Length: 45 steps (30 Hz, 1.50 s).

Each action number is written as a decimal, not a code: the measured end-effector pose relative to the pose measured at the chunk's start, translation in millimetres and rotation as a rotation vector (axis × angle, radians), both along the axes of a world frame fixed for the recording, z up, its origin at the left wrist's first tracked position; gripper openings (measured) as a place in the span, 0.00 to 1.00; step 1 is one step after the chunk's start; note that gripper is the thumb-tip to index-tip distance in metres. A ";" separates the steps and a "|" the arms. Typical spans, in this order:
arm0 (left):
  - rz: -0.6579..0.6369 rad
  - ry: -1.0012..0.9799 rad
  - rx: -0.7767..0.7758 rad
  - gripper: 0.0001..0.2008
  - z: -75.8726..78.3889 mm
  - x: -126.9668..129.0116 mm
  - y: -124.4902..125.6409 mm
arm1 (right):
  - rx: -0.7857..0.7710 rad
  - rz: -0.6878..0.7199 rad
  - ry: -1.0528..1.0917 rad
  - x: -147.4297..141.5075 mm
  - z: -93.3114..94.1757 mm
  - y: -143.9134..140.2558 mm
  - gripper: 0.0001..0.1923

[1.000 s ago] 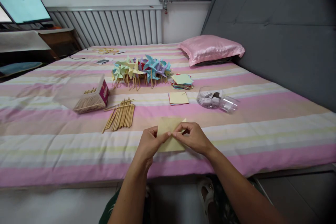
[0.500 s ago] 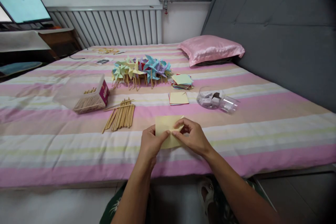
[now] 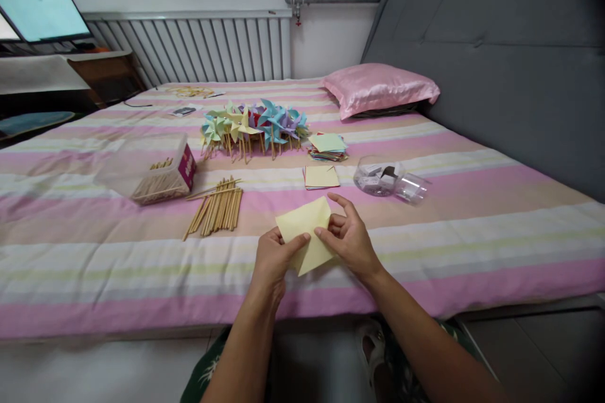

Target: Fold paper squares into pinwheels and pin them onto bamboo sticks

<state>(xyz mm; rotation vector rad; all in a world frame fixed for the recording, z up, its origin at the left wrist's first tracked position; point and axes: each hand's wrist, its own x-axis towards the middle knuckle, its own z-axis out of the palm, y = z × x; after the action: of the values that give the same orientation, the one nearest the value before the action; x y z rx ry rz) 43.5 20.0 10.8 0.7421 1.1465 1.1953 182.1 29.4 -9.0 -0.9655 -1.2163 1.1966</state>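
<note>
Nothing legible here tbh. There's pale lettering on the magenta label (image 3: 188, 167) of the clear box (image 3: 142, 150), ahead-left of the left hand (image 3: 274, 258), and specks on the monitor (image 3: 42, 9) farther back, all too tiny.

Paper (image 3: 305, 217) turned askew, right forefinger (image 3: 342, 202) lifted

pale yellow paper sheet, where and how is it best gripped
Probably by its left and right sides: bare left hand from the left, bare right hand from the right, thumbs on top. The pale yellow paper sheet is thin, with a near corner pointing toward the person, so pinching opposite sides should steady it.
</note>
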 end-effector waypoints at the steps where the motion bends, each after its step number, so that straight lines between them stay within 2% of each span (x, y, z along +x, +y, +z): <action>1: -0.017 -0.005 -0.015 0.17 0.9 -0.7 -0.1 | -0.011 0.009 0.008 1.3 0.1 0.5 0.37; 10: -0.098 0.020 -0.068 0.14 5.3 -1.7 -1.6 | -0.076 0.044 0.079 6.2 2.4 1.7 0.37; 18: -0.080 0.013 -0.053 0.18 3.3 0.6 -2.9 | -0.046 0.093 0.024 5.9 2.5 0.2 0.36; 21: -0.021 0.008 -0.054 0.17 4.2 2.0 -2.3 | -0.011 0.085 -0.005 5.5 3.1 0.7 0.35; 24: 0.088 -0.002 -0.049 0.16 5.2 0.8 -0.2 | 0.070 0.018 -0.084 5.9 5.0 0.8 0.34; 26: 0.170 -0.003 -0.039 0.16 5.8 -2.3 2.1 | 0.173 -0.099 -0.192 6.3 7.2 -0.8 0.31; 28: 0.241 -0.006 -0.029 0.16 6.4 -6.4 4.5 | 0.288 -0.234 -0.307 6.2 9.5 -4.1 0.25; 30: 0.292 -0.026 -0.020 0.17 7.5 -10.6 6.4 | 0.361 -0.300 -0.388 5.2 10.7 -8.5 0.18; 33: 0.314 -0.091 -0.023 0.19 9.6 -15.5 7.8 | 0.395 -0.176 -0.452 1.7 9.3 -14.3 0.14; 37: 0.274 -0.184 -0.069 0.20 11.5 -17.9 7.9 | 0.390 0.049 -0.490 -4.3 4.5 -17.2 0.18; 45: 0.207 -0.279 -0.096 0.18 10.3 -14.1 7.5 | 0.292 0.115 -0.350 -7.7 -0.6 -12.1 0.13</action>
<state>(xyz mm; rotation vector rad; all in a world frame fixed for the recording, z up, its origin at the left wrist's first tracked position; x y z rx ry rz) 29.4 27.5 21.1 0.3751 1.0553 1.3586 174.4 17.3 -9.6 -0.9164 -1.6925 0.9247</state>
